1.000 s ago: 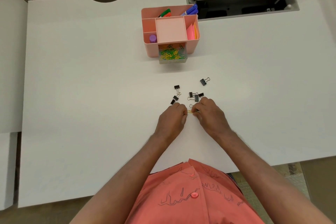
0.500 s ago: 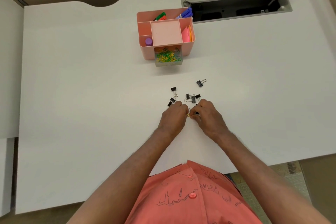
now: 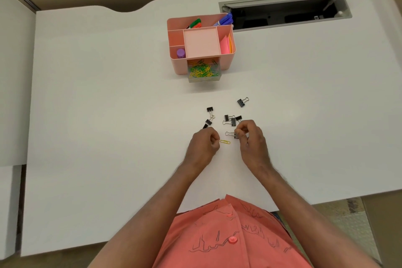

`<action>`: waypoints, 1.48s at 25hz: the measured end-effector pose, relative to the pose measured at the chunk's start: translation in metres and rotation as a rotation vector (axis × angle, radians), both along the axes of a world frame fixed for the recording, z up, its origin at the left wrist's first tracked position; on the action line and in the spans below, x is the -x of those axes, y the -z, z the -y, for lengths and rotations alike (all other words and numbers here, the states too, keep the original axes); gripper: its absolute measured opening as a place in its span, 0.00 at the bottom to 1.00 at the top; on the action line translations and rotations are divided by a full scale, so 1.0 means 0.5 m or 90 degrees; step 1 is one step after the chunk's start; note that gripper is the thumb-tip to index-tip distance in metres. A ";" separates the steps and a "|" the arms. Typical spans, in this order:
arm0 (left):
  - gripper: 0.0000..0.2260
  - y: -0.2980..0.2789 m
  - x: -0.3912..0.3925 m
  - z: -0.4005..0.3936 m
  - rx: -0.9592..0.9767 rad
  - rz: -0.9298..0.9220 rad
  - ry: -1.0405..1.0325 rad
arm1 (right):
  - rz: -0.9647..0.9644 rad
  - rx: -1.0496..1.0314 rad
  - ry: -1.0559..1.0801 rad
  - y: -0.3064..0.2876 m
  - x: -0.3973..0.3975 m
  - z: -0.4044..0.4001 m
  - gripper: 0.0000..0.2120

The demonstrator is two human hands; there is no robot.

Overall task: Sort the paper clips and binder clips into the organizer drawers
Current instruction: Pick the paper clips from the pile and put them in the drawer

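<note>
A pink organizer [image 3: 226,61] stands at the back of the white desk. Its clear drawer [image 3: 204,78] is pulled out and holds many green and yellow paper clips. Several black binder clips [image 3: 230,120] lie scattered in front of my hands, one [image 3: 242,102] farther off to the right. My left hand [image 3: 203,146] pinches the end of a yellow paper clip [image 3: 225,142] just above the desk. My right hand [image 3: 250,137] is closed on a black binder clip [image 3: 231,134], whose wire handle sticks out to the left.
The organizer's top compartments hold markers [image 3: 224,20], a purple cap [image 3: 180,52] and pink and orange sticky notes [image 3: 226,44]. An open grey cable hatch [image 3: 282,12] is set into the desk behind it. The desk's front edge runs by my coral shirt [image 3: 228,235].
My hands were together on the yellow paper clip and a binder clip; now they have pulled apart, the left keeping the paper clip, the right the binder clip.
</note>
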State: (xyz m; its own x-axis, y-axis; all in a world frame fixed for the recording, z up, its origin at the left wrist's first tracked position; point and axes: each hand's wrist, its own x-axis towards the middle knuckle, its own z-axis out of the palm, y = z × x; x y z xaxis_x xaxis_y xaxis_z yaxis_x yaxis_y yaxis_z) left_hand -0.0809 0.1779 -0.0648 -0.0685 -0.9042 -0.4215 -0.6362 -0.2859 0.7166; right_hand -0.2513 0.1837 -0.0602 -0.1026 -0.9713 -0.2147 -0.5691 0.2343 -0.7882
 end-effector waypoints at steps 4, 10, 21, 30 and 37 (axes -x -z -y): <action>0.09 -0.014 -0.013 -0.009 -0.027 -0.115 -0.104 | 0.252 -0.150 0.184 -0.012 -0.026 0.021 0.08; 0.05 -0.051 0.005 0.001 0.045 -0.210 -0.120 | 0.571 -0.332 0.243 -0.026 -0.051 0.028 0.12; 0.07 0.011 0.035 -0.013 0.140 0.182 0.173 | 0.522 -0.277 0.358 -0.020 0.020 0.040 0.11; 0.04 -0.006 0.049 0.022 0.071 0.240 0.219 | 0.511 -0.282 0.358 -0.020 0.009 0.030 0.11; 0.03 -0.061 0.028 0.049 0.031 -0.102 -0.076 | 0.511 -0.275 0.296 -0.031 -0.019 0.034 0.11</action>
State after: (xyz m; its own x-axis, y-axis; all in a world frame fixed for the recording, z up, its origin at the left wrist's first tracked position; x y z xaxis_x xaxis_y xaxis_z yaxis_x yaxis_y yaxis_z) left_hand -0.0948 0.1534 -0.0344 -0.0222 -0.9288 -0.3700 -0.4760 -0.3156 0.8209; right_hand -0.2418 0.1666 -0.0449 -0.1208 -0.6952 -0.7086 0.3096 0.6518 -0.6923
